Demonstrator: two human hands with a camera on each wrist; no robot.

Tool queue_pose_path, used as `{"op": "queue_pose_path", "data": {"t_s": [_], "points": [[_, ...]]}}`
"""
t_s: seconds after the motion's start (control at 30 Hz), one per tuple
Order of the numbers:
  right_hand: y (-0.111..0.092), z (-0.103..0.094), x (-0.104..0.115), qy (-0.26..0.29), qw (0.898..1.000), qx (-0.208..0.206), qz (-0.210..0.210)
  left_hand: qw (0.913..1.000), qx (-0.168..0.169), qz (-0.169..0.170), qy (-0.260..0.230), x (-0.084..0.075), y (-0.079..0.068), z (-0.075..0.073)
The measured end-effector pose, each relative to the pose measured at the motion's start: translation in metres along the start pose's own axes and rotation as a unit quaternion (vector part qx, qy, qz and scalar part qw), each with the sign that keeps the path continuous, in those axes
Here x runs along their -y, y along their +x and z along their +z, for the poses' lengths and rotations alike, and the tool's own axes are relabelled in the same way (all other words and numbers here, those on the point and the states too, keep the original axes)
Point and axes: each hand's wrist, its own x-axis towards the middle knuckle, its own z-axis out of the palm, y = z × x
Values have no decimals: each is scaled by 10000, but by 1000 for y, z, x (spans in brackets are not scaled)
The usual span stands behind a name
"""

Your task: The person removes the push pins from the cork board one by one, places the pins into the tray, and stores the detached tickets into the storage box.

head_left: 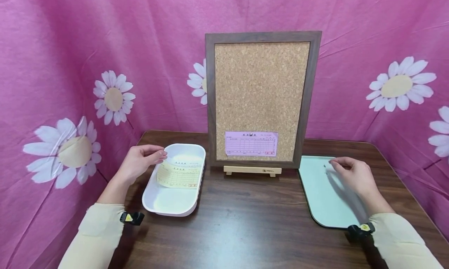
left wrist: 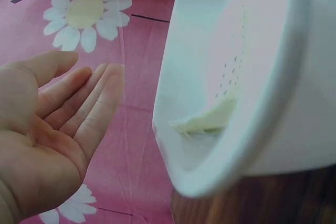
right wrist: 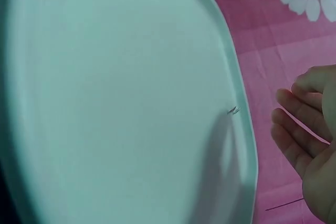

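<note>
My left hand (head_left: 143, 163) hovers over the left rim of a white plastic tray (head_left: 170, 200). Its fingers reach forward, loosely bent, and the palm faces the tray in the left wrist view with nothing in it. Inside the tray lie yellow printed slips (head_left: 177, 178), slightly curled. On the other side, my right hand (head_left: 354, 174) is above a pale green tray (head_left: 324, 208), thumb and fingertips close together near its far edge. Tiny metal pins (right wrist: 233, 110) lie on that tray just below the fingertips. No held thing shows in the right hand.
Between the trays a framed cork board (head_left: 261, 89) leans on a small wooden easel (head_left: 252, 170). A purple printed slip (head_left: 250, 145) is pinned low on the cork. The dark wooden table (head_left: 238, 222) backs onto a pink flowered curtain (head_left: 158, 46).
</note>
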Motion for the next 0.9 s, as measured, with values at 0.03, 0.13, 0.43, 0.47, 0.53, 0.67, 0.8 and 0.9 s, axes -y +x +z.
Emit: {"op": "queue_pose_path", "data": {"t_s": [0.03,0.13,0.43,0.47,0.53,0.67,0.8,0.9], "points": [[0,0,1,11,10000,-27,-19,10000,-8,20,3,-1,1,1],[0,-1,4,94,9999,-91,-106,10000,-6,94,29,-4,3,5],[3,-3,18,383,9984,-165,-379,9994,87,232,-249,-8,5,15],[3,-3,20,411,9981,-175,-415,9993,89,237,-265,-9,5,16],[3,-3,24,466,9976,-204,-469,9992,93,249,-300,-10,5,18],[5,-2,29,586,9958,-298,-630,9987,107,326,-371,-14,5,21],[6,-1,34,656,9944,-351,-752,9984,131,423,-337,-18,6,25],[6,-1,39,693,9939,-382,-772,9982,161,456,-351,-19,7,28]]}}
